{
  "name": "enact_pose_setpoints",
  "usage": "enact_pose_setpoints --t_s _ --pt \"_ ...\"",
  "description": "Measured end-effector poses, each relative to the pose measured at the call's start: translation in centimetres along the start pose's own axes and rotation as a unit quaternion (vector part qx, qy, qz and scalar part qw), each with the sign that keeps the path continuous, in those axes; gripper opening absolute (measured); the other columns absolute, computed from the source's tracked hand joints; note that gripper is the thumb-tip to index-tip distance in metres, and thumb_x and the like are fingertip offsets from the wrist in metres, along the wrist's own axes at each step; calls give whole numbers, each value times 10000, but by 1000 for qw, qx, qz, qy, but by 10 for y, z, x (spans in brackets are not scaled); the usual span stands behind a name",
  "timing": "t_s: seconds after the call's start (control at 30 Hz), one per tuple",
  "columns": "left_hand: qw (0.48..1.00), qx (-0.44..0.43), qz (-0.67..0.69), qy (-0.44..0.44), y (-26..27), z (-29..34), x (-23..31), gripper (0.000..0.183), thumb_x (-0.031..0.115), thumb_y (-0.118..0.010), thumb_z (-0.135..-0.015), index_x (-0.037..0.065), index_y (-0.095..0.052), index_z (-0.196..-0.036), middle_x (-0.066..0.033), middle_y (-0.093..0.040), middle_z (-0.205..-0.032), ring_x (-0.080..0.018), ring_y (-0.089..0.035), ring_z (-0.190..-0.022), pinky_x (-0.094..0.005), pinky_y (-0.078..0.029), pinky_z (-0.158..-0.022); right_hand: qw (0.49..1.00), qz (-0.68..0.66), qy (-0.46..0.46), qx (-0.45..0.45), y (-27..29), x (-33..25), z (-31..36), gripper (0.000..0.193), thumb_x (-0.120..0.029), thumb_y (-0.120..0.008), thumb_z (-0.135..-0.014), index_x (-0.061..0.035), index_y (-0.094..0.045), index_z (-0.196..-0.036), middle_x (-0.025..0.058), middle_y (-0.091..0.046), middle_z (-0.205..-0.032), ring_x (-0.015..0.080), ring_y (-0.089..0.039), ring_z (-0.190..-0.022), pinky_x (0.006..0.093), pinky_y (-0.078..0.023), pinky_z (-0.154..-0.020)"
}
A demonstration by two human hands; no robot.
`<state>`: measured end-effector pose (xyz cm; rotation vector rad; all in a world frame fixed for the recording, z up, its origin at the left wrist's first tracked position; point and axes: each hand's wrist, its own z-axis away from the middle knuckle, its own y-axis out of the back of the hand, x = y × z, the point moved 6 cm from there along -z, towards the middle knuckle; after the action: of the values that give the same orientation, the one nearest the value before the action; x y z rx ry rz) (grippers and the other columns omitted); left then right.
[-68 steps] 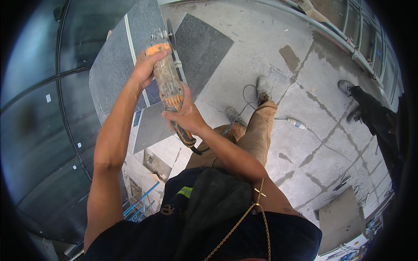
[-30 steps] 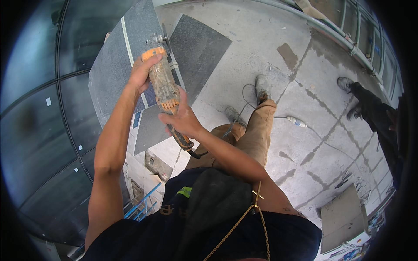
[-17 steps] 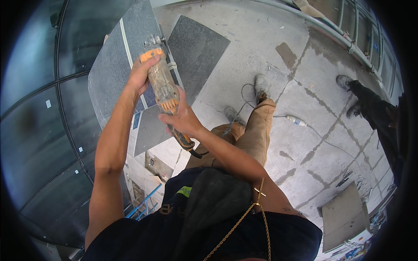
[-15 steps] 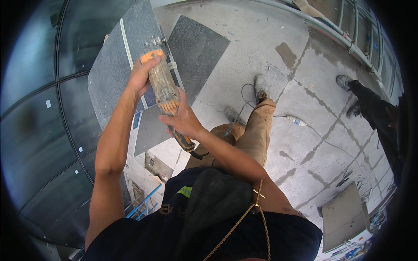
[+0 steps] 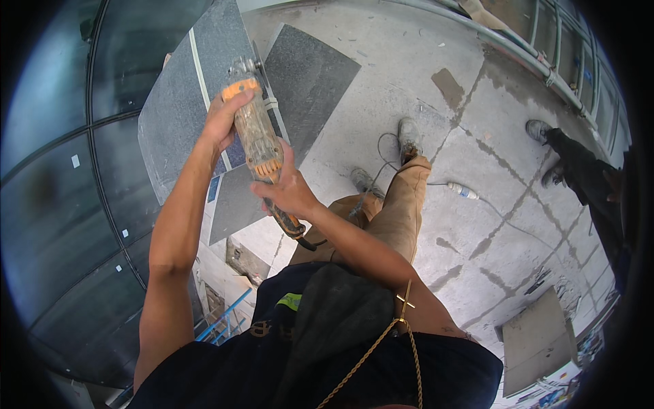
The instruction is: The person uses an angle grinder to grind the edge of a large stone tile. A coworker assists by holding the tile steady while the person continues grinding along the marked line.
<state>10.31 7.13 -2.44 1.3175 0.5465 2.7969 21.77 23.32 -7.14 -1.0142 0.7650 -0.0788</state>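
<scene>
An orange and grey angle grinder (image 5: 257,133), coated in pale dust, is held between both my hands. Near its head, my left hand (image 5: 221,121) wraps round the body with the thumb across the orange collar. My right hand (image 5: 289,187) grips the rear, by the orange vents and the dark handle. The thin disc (image 5: 257,54) at the tool's far end is seen edge-on, beside the edge of a grey stone slab (image 5: 174,112) strapped with pale bands. Whether the disc touches the slab I cannot tell. A second dark grey slab (image 5: 310,75) lies flat just right of it.
Dark glass panels (image 5: 54,184) line the left side. A cable with a white and blue connector (image 5: 463,190) runs over the concrete floor (image 5: 477,225). At the right stands another person (image 5: 586,167) in dark trousers. Metal rails (image 5: 538,61) cross the upper right; a board (image 5: 538,341) lies lower right.
The grinder and both hands have shifted very slightly to the right. My grip on it is the same.
</scene>
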Motion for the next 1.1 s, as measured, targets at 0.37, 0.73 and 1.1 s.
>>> enact_pose_setpoints --t_s 0.37,0.73,1.1 --pt "1000 17 -7 -12 11 -11 0 706 385 -831 -870 -19 -540 -1371 -160 -656 -1215 -280 -675 -1116 -438 -580 -954 1000 11 -12 -5 0 -5 -8 1077 -117 -746 -893 -142 48 -1622 190 -667 -1137 222 -679 -622 365 -582 -484" --pt "1000 20 13 -4 1 1 -1 693 311 -845 -866 -46 -522 -1364 -183 -656 -1231 -286 -678 -1136 -425 -574 -980 1000 -14 9 7 -1 3 0 1015 -117 -745 -908 -166 -7 -1604 187 -671 -1115 217 -679 -618 364 -582 -487" --pt "1000 14 16 -13 -9 13 4 609 280 -833 -872 -58 -570 -1306 -175 -682 -1171 -270 -701 -1073 -424 -585 -952 1000 -14 -18 -9 -2 0 12 1013 -83 -732 -927 -140 32 -1589 194 -633 -1147 202 -667 -628 343 -582 -492"
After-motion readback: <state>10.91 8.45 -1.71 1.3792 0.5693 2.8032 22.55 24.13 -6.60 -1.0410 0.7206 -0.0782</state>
